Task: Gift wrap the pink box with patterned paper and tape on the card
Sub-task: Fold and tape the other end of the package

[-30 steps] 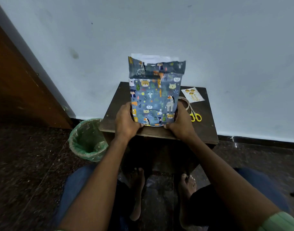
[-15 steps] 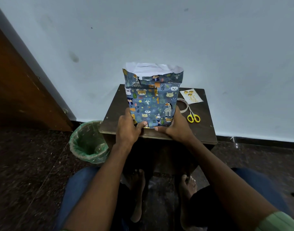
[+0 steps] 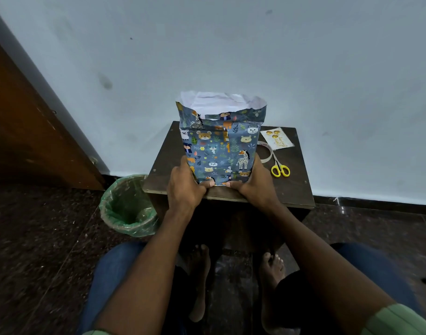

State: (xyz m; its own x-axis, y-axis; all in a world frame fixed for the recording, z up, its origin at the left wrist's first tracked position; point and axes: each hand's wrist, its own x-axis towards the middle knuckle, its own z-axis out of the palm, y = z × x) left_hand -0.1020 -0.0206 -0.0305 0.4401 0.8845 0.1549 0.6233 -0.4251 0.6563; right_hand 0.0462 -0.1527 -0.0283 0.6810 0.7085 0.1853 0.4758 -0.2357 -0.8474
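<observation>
Between the left hand [image 3: 185,187] and right hand [image 3: 255,183], the wrapped box [image 3: 220,151] stands upright at the near edge of the table [image 3: 296,189]. Both hands grip its lower sides, thumbs pressing the bottom front edge. Above the grip, the paper's top gapes open, white inside. Right of the right hand lie tape [image 3: 266,153], scissors [image 3: 280,169] and, farther back, the card [image 3: 277,139]. Left of the left hand sits a bin [image 3: 127,206].

A pale blue-white wall [image 3: 255,56], smudged in spots, is seen across the back. A brown wooden door [image 3: 26,131] is set at the left. The floor [image 3: 38,238] is laid in dark speckled stone. A small dark wooden table [image 3: 291,189] is placed against the wall, a green-lined bin [image 3: 127,206] just beside its left edge. Light is dim.
</observation>
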